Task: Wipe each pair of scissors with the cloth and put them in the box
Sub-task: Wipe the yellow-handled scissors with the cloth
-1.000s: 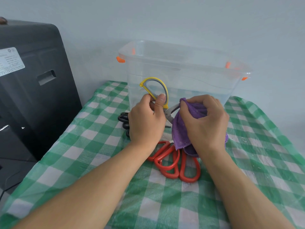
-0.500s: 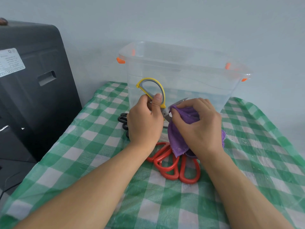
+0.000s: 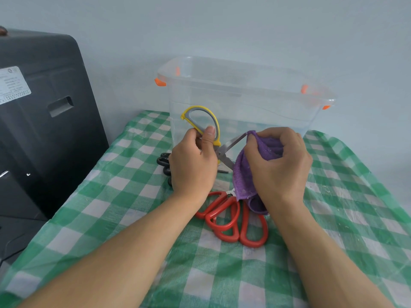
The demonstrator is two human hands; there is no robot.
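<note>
Box at the back of the desk, scissors and hands before it.

The box [image 3: 244, 101] stood at the far edge of the desk [image 3: 111, 196], against the wall [image 3: 222, 25], with a cabinet [image 3: 44, 121] off the desk's left side. Just before the box the left hand [image 3: 192, 165] held one pair of scissors [image 3: 213, 138], handles up and left, blades pointing right into the cloth [image 3: 251, 172] held by the right hand [image 3: 280, 163]. Two more pairs [image 3: 233, 221] lay on the desk under and nearer than the hands; another pair [image 3: 163, 162] lay behind the left hand, to its left.
</note>
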